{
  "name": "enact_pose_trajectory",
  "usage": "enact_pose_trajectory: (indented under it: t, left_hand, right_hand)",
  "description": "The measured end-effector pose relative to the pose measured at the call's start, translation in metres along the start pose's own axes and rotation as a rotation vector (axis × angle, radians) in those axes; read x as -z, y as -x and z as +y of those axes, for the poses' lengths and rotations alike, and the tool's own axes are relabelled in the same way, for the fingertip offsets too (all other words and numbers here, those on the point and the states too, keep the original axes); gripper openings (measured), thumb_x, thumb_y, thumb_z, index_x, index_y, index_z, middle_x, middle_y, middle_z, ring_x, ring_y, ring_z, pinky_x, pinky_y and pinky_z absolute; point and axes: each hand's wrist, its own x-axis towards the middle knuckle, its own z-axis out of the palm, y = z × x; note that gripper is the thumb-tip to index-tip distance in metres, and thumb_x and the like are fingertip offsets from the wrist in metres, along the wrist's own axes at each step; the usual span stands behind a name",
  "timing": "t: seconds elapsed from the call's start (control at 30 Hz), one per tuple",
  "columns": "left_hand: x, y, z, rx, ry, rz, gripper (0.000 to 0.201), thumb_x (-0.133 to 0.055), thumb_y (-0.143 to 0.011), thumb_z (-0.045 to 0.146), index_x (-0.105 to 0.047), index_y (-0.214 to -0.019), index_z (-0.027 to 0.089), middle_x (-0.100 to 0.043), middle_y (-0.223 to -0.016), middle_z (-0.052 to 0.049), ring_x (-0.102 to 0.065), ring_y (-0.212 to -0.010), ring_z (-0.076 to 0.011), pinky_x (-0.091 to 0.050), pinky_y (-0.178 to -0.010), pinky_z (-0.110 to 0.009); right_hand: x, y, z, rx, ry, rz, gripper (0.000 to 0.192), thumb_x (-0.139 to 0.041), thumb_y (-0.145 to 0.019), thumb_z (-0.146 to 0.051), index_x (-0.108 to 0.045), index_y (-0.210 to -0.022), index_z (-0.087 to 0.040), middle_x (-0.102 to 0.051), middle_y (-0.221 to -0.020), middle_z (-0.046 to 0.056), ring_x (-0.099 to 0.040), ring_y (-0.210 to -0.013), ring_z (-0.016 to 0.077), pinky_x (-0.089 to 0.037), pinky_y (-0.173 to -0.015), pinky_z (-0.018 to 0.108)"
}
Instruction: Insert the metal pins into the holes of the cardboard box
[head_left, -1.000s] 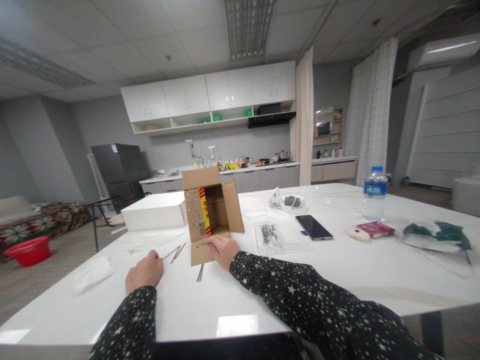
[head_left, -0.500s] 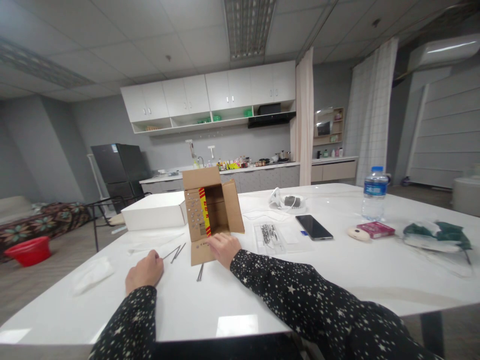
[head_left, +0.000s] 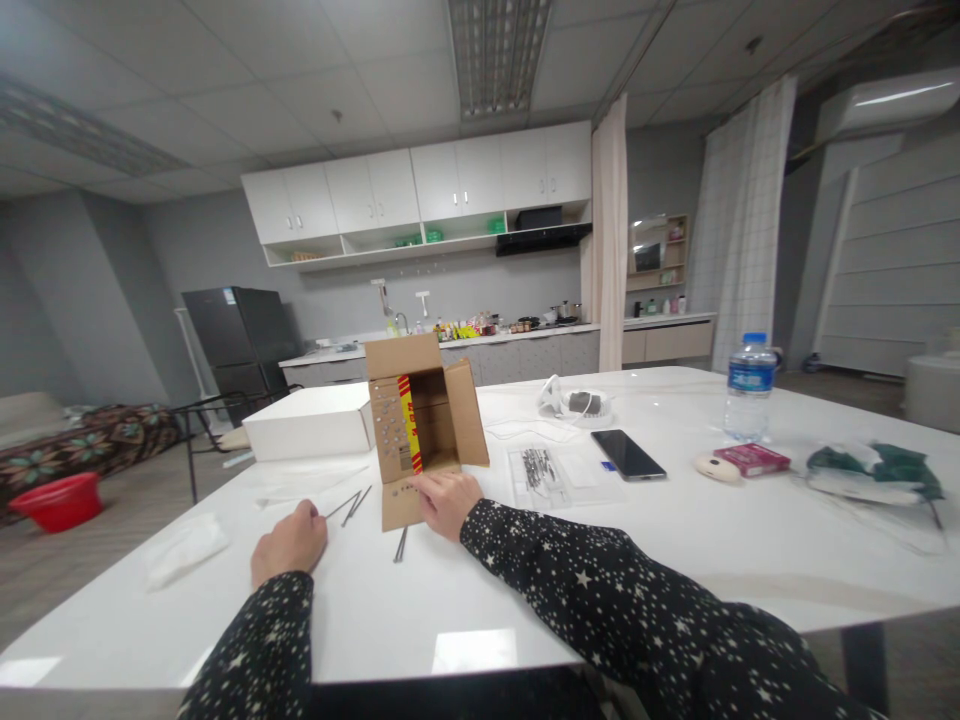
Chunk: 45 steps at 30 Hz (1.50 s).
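Observation:
An upright cardboard box (head_left: pixel 450 420) stands open towards me, with rows of small metal heads showing on its left flap (head_left: pixel 388 425). My right hand (head_left: pixel 451 502) is at the front flap (head_left: pixel 396 510), fingers bent and drawn together over its right part; what they hold, if anything, is hidden. A few small metal heads show on that flap, left of the fingertips. My left hand (head_left: pixel 289 545) rests curled on the table, its fingers closed and mostly hidden. Long thin metal nails (head_left: pixel 351 508) lie right beside it, one reaching to its fingers. More nails (head_left: pixel 400 545) stick out under the front flap.
A clear plastic case (head_left: pixel 544 478) of dark metal pieces lies right of the box, then a phone (head_left: pixel 628 455). Farther right are a water bottle (head_left: pixel 748 390), a pink packet (head_left: pixel 754 459) and a green-white bundle (head_left: pixel 874 470). A white box (head_left: pixel 309 424) stands left; crumpled tissue (head_left: pixel 187 550) lies nearer.
The fingers of my right hand have shifted slightly on the front flap. My left hand and the objects on the table have not moved.

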Motion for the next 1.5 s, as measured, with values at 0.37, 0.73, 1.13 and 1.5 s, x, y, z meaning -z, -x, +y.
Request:
enact_pose_trajectory:
  t: [0.37,0.73,1.13,1.5]
  left_hand:
    - [-0.001,0.0,-0.001,-0.009,-0.008,-0.004,0.032,-0.028,-0.083,0.032,-0.055,-0.096,0.022,-0.067,-0.102,-0.014,-0.064,-0.088,-0.029,-0.044,-0.069,-0.035]
    - [0.001,0.001,0.0,-0.006,0.011,0.009,0.032,-0.03,-0.083,0.033,-0.057,-0.096,0.022,-0.068,-0.101,-0.015,-0.064,-0.086,-0.0292,-0.044,-0.068,-0.036]
    - [-0.001,0.0,-0.001,-0.006,0.021,0.018,0.031,-0.031,-0.083,0.032,-0.058,-0.095,0.022,-0.068,-0.099,-0.014,-0.064,-0.084,-0.0294,-0.043,-0.066,-0.035]
    - [0.0,0.0,-0.001,0.001,0.013,0.015,0.033,-0.032,-0.082,0.033,-0.059,-0.097,0.022,-0.068,-0.101,-0.015,-0.064,-0.084,-0.0289,-0.044,-0.068,-0.036]
  right_hand:
    - [0.01,0.002,-0.007,-0.104,0.129,-0.146,0.038,-0.042,-0.087,-0.032,-0.051,-0.124,-0.033,-0.071,-0.085,0.003,-0.065,-0.074,0.019,-0.043,-0.064,0.027]
    - [0.015,0.002,-0.009,-0.159,0.209,-0.273,0.04,-0.041,-0.087,-0.035,-0.049,-0.126,-0.03,-0.07,-0.087,0.007,-0.066,-0.076,0.0222,-0.045,-0.066,0.032]
    - [0.017,0.003,-0.012,-0.144,0.194,-0.255,0.037,-0.044,-0.086,-0.034,-0.054,-0.12,-0.027,-0.07,-0.084,0.008,-0.066,-0.073,0.0231,-0.046,-0.064,0.032]
    - [0.01,0.007,-0.018,-0.027,0.14,-0.278,0.031,-0.044,-0.086,-0.042,-0.065,-0.1,-0.024,-0.071,-0.079,0.006,-0.066,-0.071,0.0207,-0.046,-0.066,0.03]
